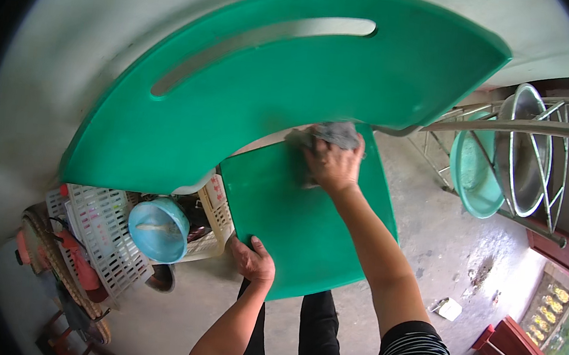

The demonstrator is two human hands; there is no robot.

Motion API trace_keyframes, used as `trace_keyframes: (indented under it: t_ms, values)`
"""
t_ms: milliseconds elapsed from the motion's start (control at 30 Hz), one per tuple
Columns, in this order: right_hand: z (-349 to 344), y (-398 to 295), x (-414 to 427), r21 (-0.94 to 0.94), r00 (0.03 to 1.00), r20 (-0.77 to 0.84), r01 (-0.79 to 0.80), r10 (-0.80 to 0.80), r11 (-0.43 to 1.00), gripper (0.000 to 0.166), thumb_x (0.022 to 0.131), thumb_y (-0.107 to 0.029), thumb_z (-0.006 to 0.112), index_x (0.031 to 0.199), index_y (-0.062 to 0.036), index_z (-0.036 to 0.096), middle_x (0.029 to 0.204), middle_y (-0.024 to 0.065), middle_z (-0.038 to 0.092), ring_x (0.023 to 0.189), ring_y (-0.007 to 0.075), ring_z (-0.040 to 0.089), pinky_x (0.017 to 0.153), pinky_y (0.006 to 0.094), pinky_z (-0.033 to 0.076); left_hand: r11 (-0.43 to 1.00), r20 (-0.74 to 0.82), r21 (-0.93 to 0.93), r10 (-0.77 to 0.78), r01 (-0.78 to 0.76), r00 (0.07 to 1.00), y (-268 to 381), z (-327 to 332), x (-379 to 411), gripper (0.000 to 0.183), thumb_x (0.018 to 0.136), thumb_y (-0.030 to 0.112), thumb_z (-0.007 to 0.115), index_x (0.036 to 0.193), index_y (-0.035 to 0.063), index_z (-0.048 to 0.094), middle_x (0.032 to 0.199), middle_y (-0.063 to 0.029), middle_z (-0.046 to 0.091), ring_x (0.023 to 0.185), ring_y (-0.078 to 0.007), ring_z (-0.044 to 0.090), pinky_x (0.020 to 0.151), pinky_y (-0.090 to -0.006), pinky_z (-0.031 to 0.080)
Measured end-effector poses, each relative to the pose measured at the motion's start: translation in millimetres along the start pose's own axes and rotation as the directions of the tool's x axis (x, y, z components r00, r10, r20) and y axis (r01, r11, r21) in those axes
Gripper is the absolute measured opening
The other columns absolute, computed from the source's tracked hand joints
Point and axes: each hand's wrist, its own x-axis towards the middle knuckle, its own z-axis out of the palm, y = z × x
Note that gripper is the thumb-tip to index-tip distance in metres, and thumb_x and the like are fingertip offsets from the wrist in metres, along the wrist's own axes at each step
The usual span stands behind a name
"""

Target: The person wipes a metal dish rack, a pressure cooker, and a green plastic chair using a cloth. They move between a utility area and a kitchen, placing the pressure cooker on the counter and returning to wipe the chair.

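Note:
A green plastic chair stands before me, its curved backrest (294,81) with a long slot rising close to the camera. My right hand (335,162) presses a grey cloth (339,134) onto the rear of the green seat (309,241), just below the backrest; hand and cloth are slightly blurred. At the seat's left edge, my left hand (254,261) grips the rim with the thumb on top. The fingers beneath are partly hidden.
To the left are a white plastic basket (104,232), a light-blue basin (158,229) and a cream crate (219,217). A metal rack (520,127) at right holds a green basin (475,175) and a steel basin (519,164). A red door (517,349) stands at lower right.

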Motion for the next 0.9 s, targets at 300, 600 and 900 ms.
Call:
trace_keyframes:
  t_ms: [300,600,900]
  values:
    - [-26.9,151.2,-161.1,0.151,0.714,0.341,-0.684,0.612,0.714,0.035,0.084,-0.038,0.048,0.093,-0.0053,0.058,0.080,0.0198,0.061,0.077,0.0371,0.058,0.067,0.0451,0.045,0.998,-0.028,0.064,0.025,-0.023,0.999,3.8,-3.1,0.2,0.053,0.089,0.037,0.038,0.121,-0.0046,0.033,0.113,-0.0239,0.045,0.102,-0.0396,0.047,0.083,-0.0452,0.040]
    - [-32.2,100.4,-104.8,0.239,0.887,0.142,-0.461,0.439,0.854,0.048,0.079,-0.034,0.056,0.118,-0.0086,0.046,0.097,0.0187,0.055,0.091,0.0376,0.051,0.079,0.0435,0.043,0.998,0.102,-0.068,0.000,0.007,0.995,6.3,-4.1,4.9,0.052,0.088,0.037,0.039,0.122,-0.0020,0.032,0.115,-0.0234,0.045,0.104,-0.0398,0.046,0.085,-0.0456,0.038]
    - [-34.3,164.2,-210.8,0.292,0.704,0.477,-0.691,0.526,0.661,0.040,0.080,-0.040,0.054,0.088,-0.0009,0.055,0.079,0.0282,0.058,0.081,0.0449,0.055,0.069,0.0488,0.043,0.809,-0.190,-0.424,0.360,-0.407,0.914,92.6,-116.7,62.1,0.037,0.078,-0.001,0.050,0.114,-0.0003,0.045,0.116,-0.0186,0.045,0.106,-0.0336,0.045,0.092,-0.0407,0.036]
